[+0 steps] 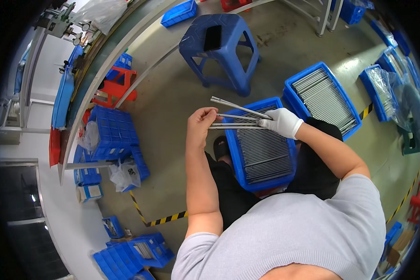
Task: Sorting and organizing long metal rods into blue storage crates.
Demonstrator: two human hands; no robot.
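Note:
Several thin silvery metal rods (240, 108) fan out from my right hand (282, 122), which wears a white glove and is closed around one end of them. My bare left hand (200, 127) is at their other ends, thumb and fingertips pinched on one rod; the exact contact is small. The topmost rod sticks out past my left fingertips at an angle. Beneath the hands is a blue plastic crate (234, 161) between my legs, filled with rows of similar rods (266, 158).
A second blue crate (354, 130) of rods stands to the right. Ahead is a blue plastic stool (231, 44) with a black phone (213, 38) on it. Stacked blue crates (112, 133) and a workbench (108, 70) flank the left. Yellow-black tape (168, 218) marks the floor.

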